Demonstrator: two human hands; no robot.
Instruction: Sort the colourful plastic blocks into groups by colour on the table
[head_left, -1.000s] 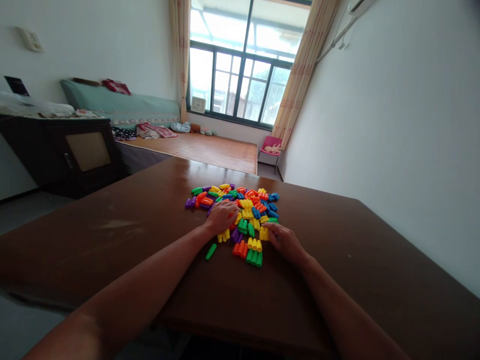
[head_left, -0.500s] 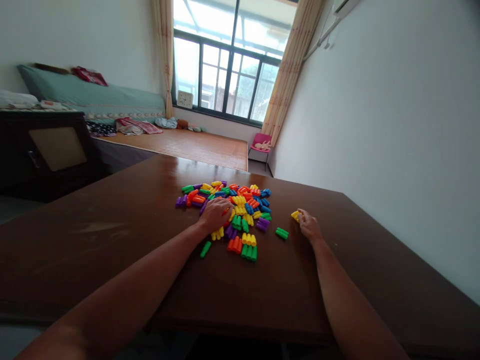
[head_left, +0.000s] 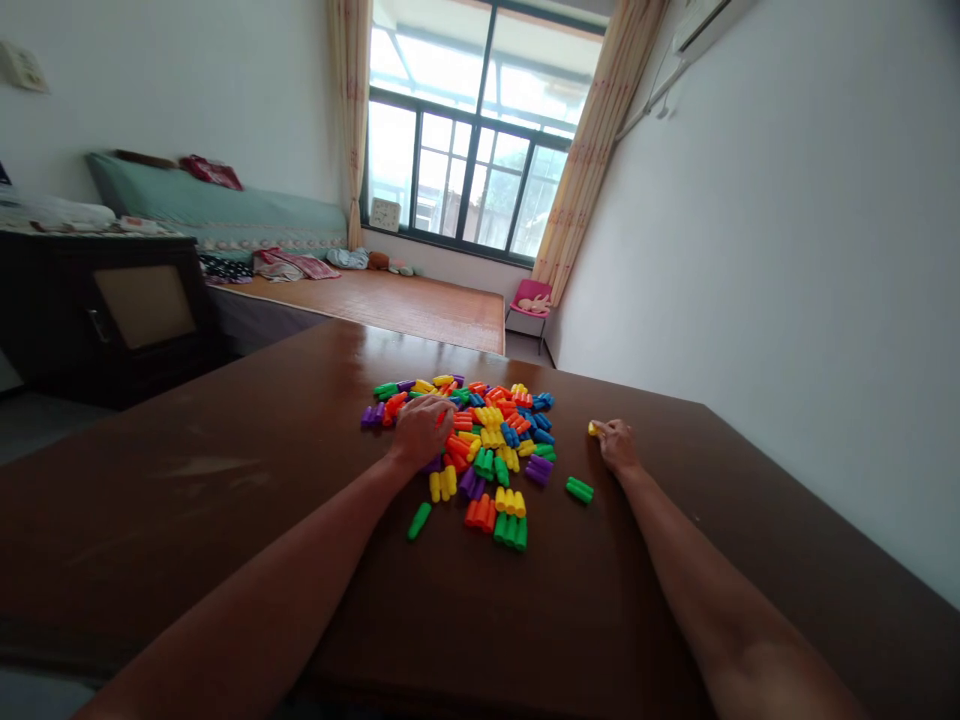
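Observation:
Over the left part of a pile of plastic toy blocks (head_left: 491,437) lies my left hand (head_left: 422,432), its fingers bent down among the pieces. Orange shows by its fingertips, but what they grip is hidden. Off to the pile's right, my right hand (head_left: 616,445) pinches a small yellow toy block (head_left: 592,428), mostly covered by the fingers. The blocks look like short ribbed tubes joined side by side, in several colours. Close to my right hand sits a green block (head_left: 580,489). Nearer me are an orange block (head_left: 481,513), a yellow block (head_left: 511,501) and a single green piece (head_left: 419,521).
The pile rests on a dark brown glossy table (head_left: 247,500). Beyond it stand a low bed (head_left: 420,300) with a mat, a pink chair (head_left: 531,297) and a window. At left is a dark cabinet (head_left: 142,295); a white wall runs along the right.
The view has tilted slightly upward. My left hand has shifted left across the pile, uncovering orange pieces. My right hand has moved a little farther from the nearby green block, still holding the yellow one.

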